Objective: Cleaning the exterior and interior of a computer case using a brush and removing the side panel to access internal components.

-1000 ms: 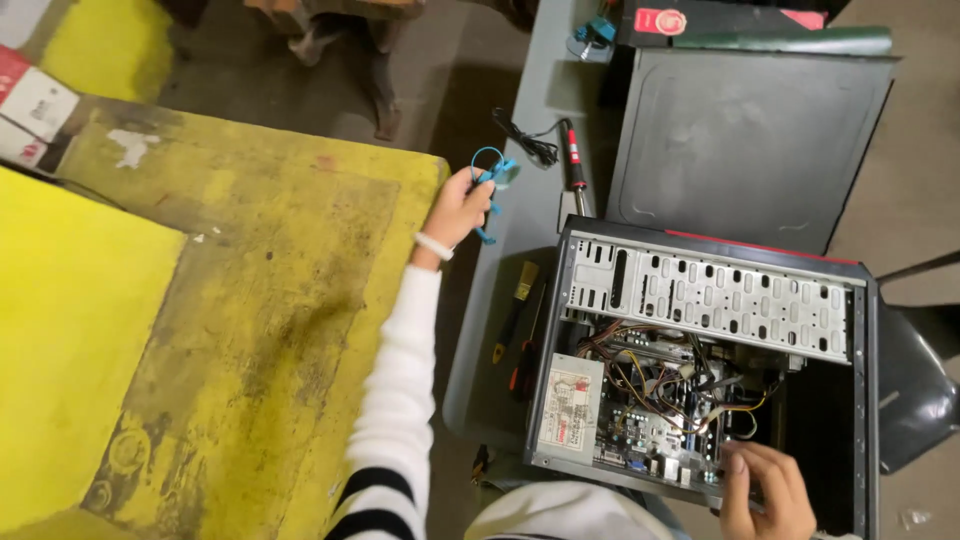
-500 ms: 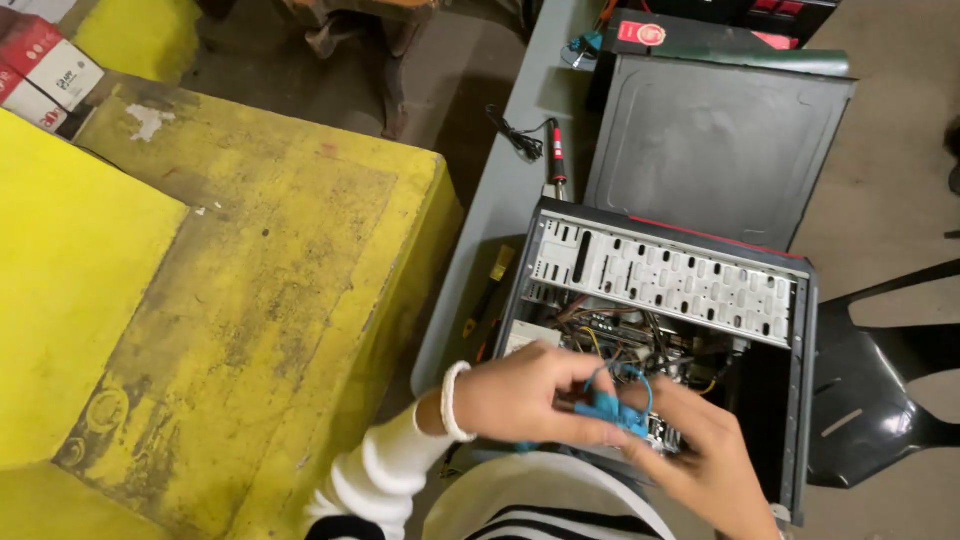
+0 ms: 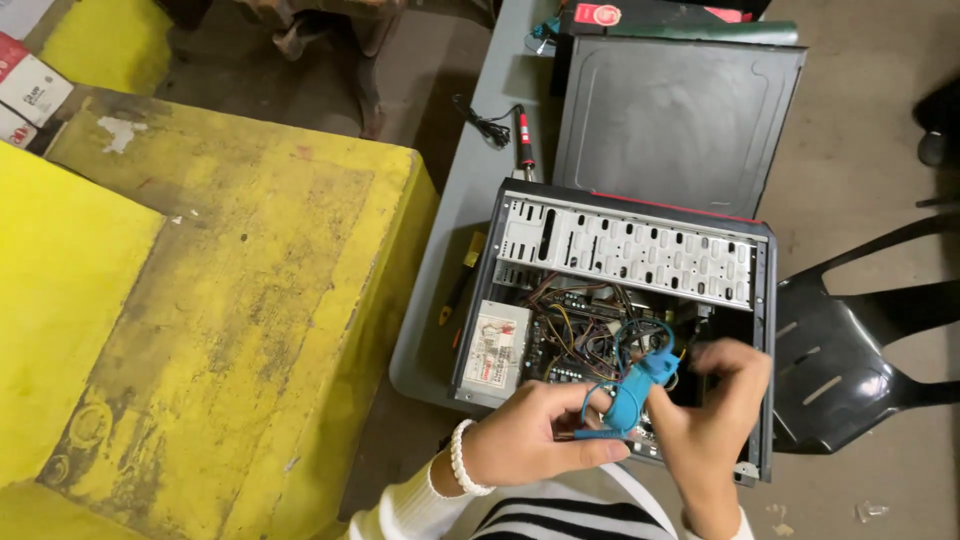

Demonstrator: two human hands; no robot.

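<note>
At lower right, left hand (image 3: pixel 535 440) and right hand (image 3: pixel 715 405) both pinch a blue wrist strap (image 3: pixel 630 395) over an open computer case (image 3: pixel 620 300), seemingly ready for fastening.

A worn yellow bench (image 3: pixel 220 300), a black chair (image 3: pixel 850 350) and a soldering iron (image 3: pixel 523 140) (on the grey table (image 3: pixel 480 190)).
</note>
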